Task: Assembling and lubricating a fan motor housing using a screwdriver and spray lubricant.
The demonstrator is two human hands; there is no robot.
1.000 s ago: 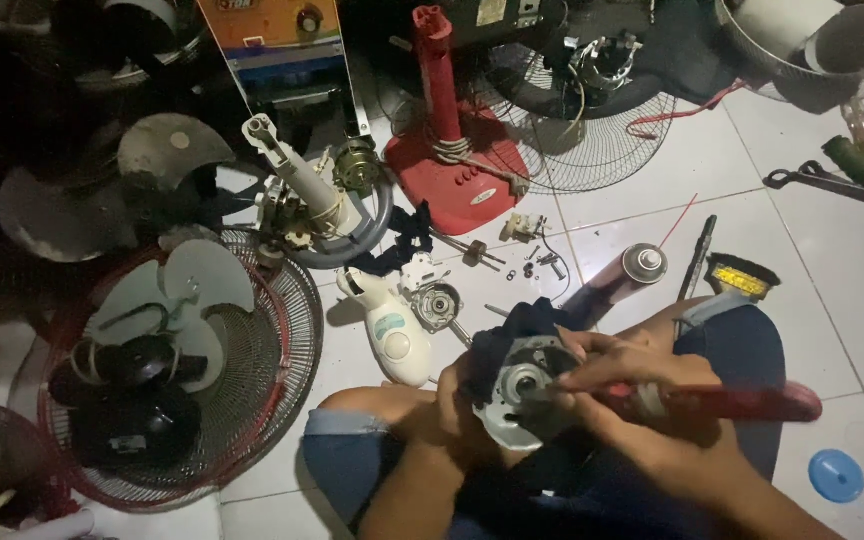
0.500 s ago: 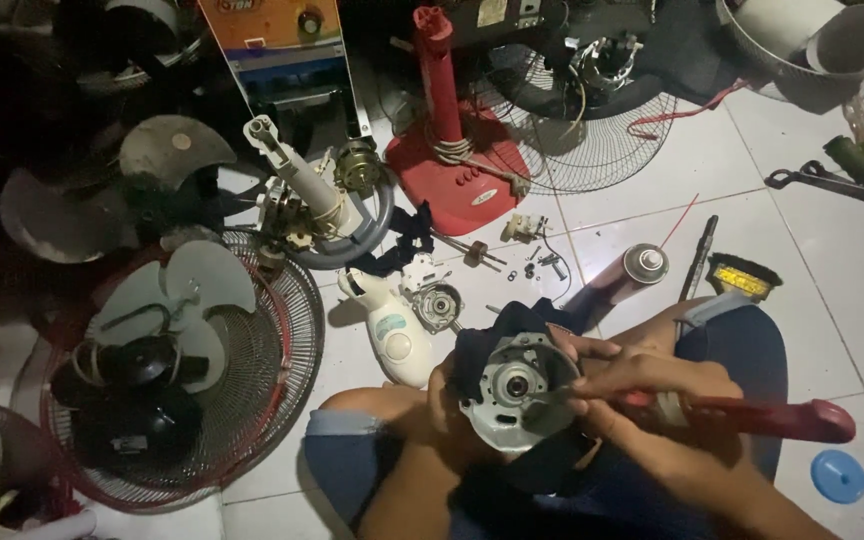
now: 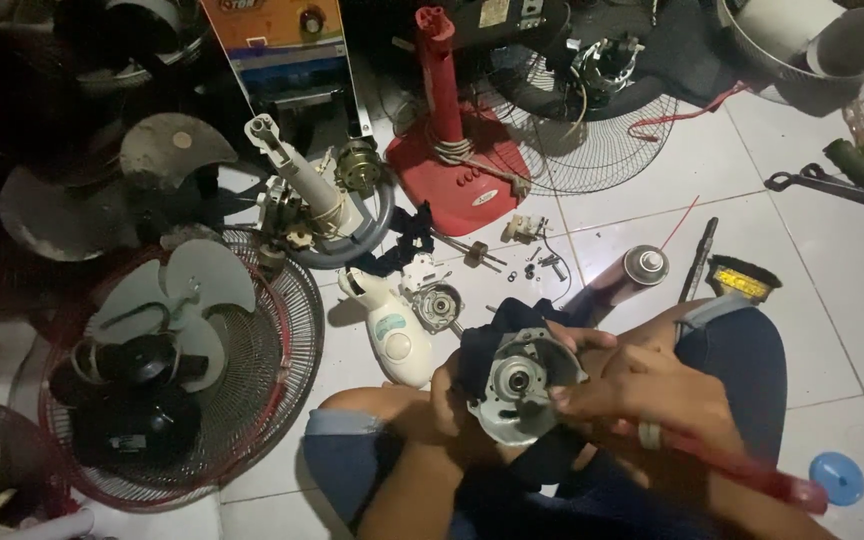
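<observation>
I sit on a white tiled floor with a grey metal fan motor housing (image 3: 520, 392) over my lap, wrapped in a dark cloth (image 3: 497, 330). My left hand (image 3: 449, 395) grips the housing from its left side. My right hand (image 3: 642, 395) rests against the housing's right rim and holds a red-handled tool (image 3: 752, 478) that slants off to the lower right, blurred. A ring shows on one finger of that hand.
A white motor cover (image 3: 392, 330) and small metal parts (image 3: 532, 262) lie ahead of my knees. A red fan base with post (image 3: 452, 160), fan grilles (image 3: 592, 140), a red guard with blades (image 3: 182, 370), a spray can (image 3: 642, 268) and a blue cap (image 3: 837, 478) surround me.
The housing has turned so that its open face with the centre bearing points up. My right hand has slid over the rim, and the red tool has swung lower right.
</observation>
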